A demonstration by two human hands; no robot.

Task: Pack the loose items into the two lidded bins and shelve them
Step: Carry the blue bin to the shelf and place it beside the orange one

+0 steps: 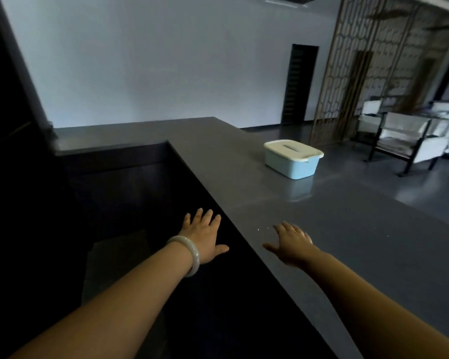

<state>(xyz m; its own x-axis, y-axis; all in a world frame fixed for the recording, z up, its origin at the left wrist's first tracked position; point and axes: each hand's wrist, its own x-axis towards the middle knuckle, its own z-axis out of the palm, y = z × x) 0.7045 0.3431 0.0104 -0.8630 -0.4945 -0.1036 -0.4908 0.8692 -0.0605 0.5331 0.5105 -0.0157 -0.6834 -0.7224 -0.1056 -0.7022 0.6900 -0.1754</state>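
**Bin (pixel 293 164) sitting by the worktop's (pixel 347 229) far right edge**

Pale blue under a cream lid (pixel 292 150) with a recessed slot, it is standing upright, well apart from both hands. The left hand (pixel 205 235), wearing a pale bangle (pixel 189 252), is hovering beyond the worktop's left edge, fingers straight and slightly spread. The right hand (pixel 292 242) is reaching over the worktop, fingers spread, holding nothing.

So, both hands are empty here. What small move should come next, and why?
Probably reach both hands forward to the blue bin and take it by its sides. Its cream lid is already on, it stands farther ahead on the grey counter, and the left hand and right hand are open and hold nothing.
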